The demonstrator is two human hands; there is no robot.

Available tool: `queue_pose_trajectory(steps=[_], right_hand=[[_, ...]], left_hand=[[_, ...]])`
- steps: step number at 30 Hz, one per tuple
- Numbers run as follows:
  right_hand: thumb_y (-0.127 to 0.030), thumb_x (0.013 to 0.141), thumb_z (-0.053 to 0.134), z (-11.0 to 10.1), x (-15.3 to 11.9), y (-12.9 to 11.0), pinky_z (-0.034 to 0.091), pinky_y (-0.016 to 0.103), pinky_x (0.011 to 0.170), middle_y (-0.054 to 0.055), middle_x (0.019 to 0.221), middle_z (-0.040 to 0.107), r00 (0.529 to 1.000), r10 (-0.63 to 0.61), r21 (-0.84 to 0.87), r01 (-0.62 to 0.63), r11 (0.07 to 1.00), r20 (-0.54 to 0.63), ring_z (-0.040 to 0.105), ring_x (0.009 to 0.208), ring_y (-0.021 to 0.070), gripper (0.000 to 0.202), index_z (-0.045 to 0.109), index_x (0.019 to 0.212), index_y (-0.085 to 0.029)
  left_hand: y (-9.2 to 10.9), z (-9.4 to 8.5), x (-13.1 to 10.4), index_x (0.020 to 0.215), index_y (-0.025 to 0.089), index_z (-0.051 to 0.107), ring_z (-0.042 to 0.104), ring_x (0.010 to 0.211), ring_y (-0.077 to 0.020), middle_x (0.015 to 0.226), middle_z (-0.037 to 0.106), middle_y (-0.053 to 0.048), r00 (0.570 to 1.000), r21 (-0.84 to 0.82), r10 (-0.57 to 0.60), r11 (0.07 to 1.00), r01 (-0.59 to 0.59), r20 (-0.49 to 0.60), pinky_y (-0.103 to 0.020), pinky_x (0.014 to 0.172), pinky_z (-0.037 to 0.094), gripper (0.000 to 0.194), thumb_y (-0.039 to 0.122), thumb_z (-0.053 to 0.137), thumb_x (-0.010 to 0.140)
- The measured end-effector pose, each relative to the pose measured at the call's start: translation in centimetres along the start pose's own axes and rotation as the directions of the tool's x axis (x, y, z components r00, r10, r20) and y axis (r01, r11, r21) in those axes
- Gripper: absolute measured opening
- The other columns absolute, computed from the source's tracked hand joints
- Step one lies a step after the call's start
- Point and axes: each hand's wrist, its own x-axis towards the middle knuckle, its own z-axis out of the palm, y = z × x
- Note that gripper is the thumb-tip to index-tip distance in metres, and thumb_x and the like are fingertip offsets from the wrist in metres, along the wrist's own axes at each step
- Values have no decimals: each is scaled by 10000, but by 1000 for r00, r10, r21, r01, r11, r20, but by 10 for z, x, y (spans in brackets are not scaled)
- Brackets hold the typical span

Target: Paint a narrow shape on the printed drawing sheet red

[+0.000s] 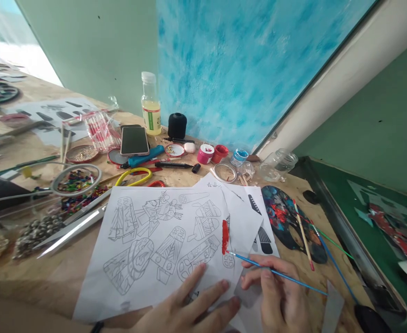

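Observation:
My right hand pinches a thin blue paintbrush whose tip touches the lower end of a red painted strip. That strip lies at the right side of a white sheet of line drawings. Fingers spread, my left hand rests flat on the lower part of the sheet. More paper with dark printed shapes shows from underneath at the right. A black palette smeared with red and blue paint lies to the right, with another brush across it.
Behind the sheet stand paint jars, a glass jar, a bottle and a phone. Large scissors, a tape roll and loose beads lie at the left. A wall rises behind the table.

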Motion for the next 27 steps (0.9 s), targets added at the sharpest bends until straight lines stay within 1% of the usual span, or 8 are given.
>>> queue_pose_trajectory(steps=[3,8,11,14,16,19,23,27], right_hand=[[-426,1171,529,0,0,0,635,275,703,-40,755,770,1000,16,-2,-16,1000,-11,806,718,166,172,609,1194,-276],[-421,1170,516,0,2,-4,655,297,722,-35,705,755,1000,-11,-52,10,999,-21,833,773,197,178,615,1160,-274],[-444,1171,515,0,4,-7,640,272,648,-21,771,784,1000,3,-67,-4,998,-14,812,678,173,205,622,1149,-271],[-427,1177,511,0,5,-7,640,257,651,-45,743,769,1000,-15,-62,15,998,-13,793,623,152,190,615,1138,-274],[-412,1180,509,-1,5,-6,632,248,631,-43,740,764,999,-36,-67,34,997,-25,807,646,156,185,623,1150,-270],[-417,1173,527,-1,3,-2,617,247,590,-24,765,771,1000,-21,-74,19,997,-21,820,677,171,186,628,1158,-262],[-428,1174,524,-1,1,4,624,255,610,-54,726,750,999,13,7,-13,1000,-30,785,621,158,181,610,1189,-269],[-442,1161,557,0,-1,6,626,253,597,-8,818,786,999,39,16,-39,999,-21,820,698,173,196,630,1191,-263]], left_hand=[[0,2,-1,1607,347,611,532,1566,-222,1748,524,128,1000,-6,-5,1000,5,7,-424,1176,621,460,538,477,1210],[2,2,-2,1605,328,611,507,1587,-212,1745,530,117,1000,-7,-4,1000,4,-1,-399,1188,611,478,555,471,1209],[2,0,-1,1597,320,617,519,1575,-206,1730,549,116,1000,-11,-7,1000,6,-11,-396,1163,628,491,578,499,1197],[0,0,1,1589,310,626,539,1557,-207,1721,565,102,999,-29,-22,999,21,-23,-399,1199,598,489,574,529,1189],[-2,0,2,1571,313,642,546,1552,-206,1720,567,98,999,-42,-19,999,18,-27,-395,1212,581,478,576,535,1187],[-4,-1,2,1559,335,653,522,1569,-195,1713,570,125,1000,-29,8,1000,-8,-3,-392,1176,594,466,584,504,1194],[-3,-3,1,1551,350,661,504,1576,-177,1702,575,156,1000,1,9,1000,-9,0,-385,1141,601,444,569,498,1200],[-4,-4,2,1521,340,690,524,1556,-178,1675,603,160,1000,-17,16,1000,-16,-3,-396,1134,598,440,575,511,1195]])
